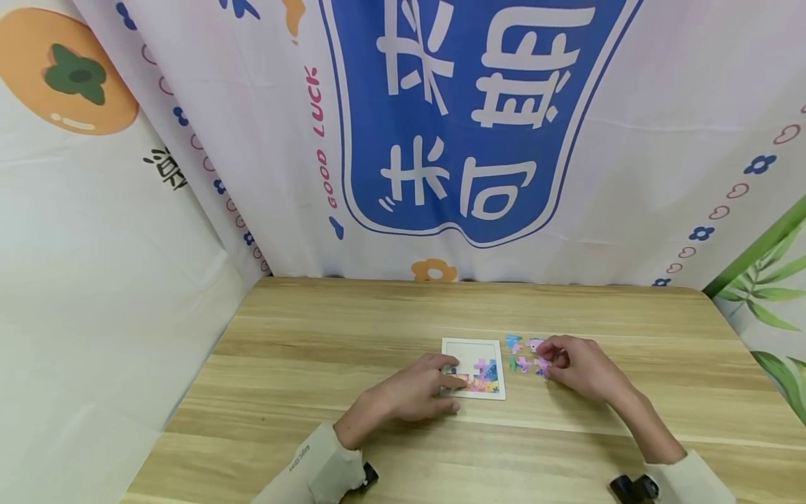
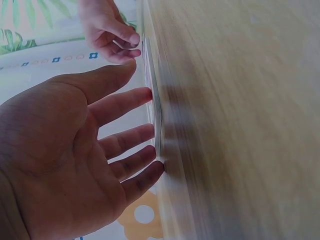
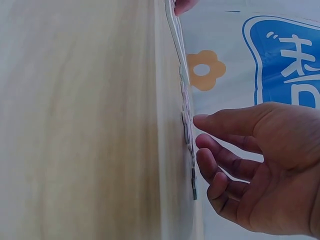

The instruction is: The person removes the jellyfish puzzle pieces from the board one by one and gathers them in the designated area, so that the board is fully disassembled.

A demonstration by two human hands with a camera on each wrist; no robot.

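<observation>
My left hand [image 1: 412,392] lies on the table [image 1: 302,364] with its fingers straight and a little apart, the tips pressing the near left part of the puzzle tray [image 1: 474,348] to steady it. In the left wrist view those fingers [image 2: 125,100] meet the tray's edge flat, holding nothing.

The tray is part filled: a patch of joined pieces [image 1: 481,376] sits along its near edge, and the far half shows bare white. So I judge the job under halfway.

The loose pieces [image 1: 521,353] lie just right of the tray, a small cluster of them. My right hand [image 1: 579,367] rests over the near right of that cluster, fingers curled toward the table. It may be pinching a pink piece, but the wrist view shows the fingertips [image 3: 202,120] only close to the pieces' edges, so I cannot tell if anything is gripped.

What is left: fit those loose pieces into the bare part.
</observation>
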